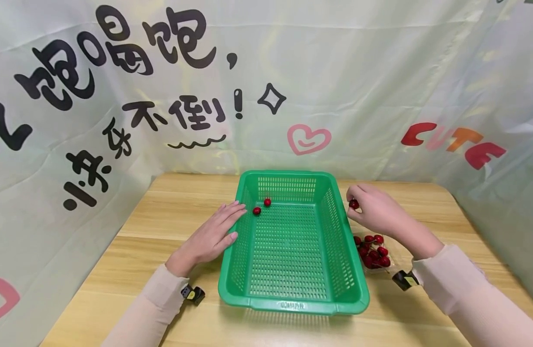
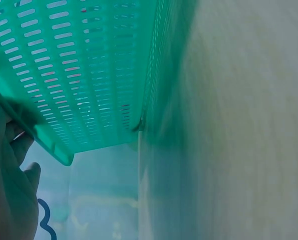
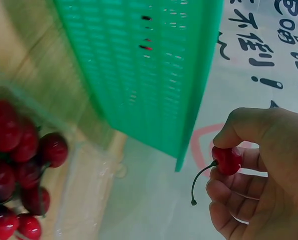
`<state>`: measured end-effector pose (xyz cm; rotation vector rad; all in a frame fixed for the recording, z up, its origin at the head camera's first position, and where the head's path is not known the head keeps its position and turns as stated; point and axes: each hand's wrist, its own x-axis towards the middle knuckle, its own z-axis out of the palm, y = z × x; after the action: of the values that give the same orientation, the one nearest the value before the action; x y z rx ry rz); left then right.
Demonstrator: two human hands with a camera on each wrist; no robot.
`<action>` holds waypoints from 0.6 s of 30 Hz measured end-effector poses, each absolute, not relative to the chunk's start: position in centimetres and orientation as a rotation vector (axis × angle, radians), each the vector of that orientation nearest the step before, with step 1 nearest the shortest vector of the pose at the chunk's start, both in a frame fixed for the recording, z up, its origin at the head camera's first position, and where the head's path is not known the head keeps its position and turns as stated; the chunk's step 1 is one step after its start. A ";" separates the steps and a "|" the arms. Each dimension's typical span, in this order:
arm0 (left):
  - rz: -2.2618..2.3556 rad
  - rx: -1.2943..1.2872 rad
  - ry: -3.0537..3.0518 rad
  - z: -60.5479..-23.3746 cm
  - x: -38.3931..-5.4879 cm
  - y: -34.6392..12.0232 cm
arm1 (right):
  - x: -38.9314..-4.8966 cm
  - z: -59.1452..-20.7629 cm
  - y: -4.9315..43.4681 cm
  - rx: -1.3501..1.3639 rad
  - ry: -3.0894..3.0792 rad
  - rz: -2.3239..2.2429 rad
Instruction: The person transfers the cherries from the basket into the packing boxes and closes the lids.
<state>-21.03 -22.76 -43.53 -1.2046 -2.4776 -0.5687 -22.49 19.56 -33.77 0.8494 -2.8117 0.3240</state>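
Observation:
A green plastic basket (image 1: 288,307) with slotted walls stands on the table, two cherries (image 1: 267,202) on its floor near the far left corner. My left hand (image 1: 214,231) rests on the basket's left rim, fingers extended over it. Beyond the right rim, my right hand (image 1: 372,207) pinches one cherry (image 3: 227,160) between thumb and fingers; its green stem hangs free in the right wrist view. Below that hand is a clear plastic box (image 3: 81,185) holding several cherries (image 1: 372,253), partly covered by the forearm in the head view.
The light wooden table (image 1: 162,212) extends around the basket. A pale cloth backdrop (image 1: 357,86) with printed lettering and hearts rises behind the table and at both sides. Small black cameras (image 1: 405,279) are strapped at the wrists.

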 end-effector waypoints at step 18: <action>-0.582 -1.207 -2.472 -43.5 -21.0 -22.7 | -21.9 -35.8 22.5 0.773 -2.921 0.335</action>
<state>-20.99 -22.74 -43.50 -1.2068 -2.4723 -0.5816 -21.93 22.49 -35.78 0.7730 -2.9208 0.3349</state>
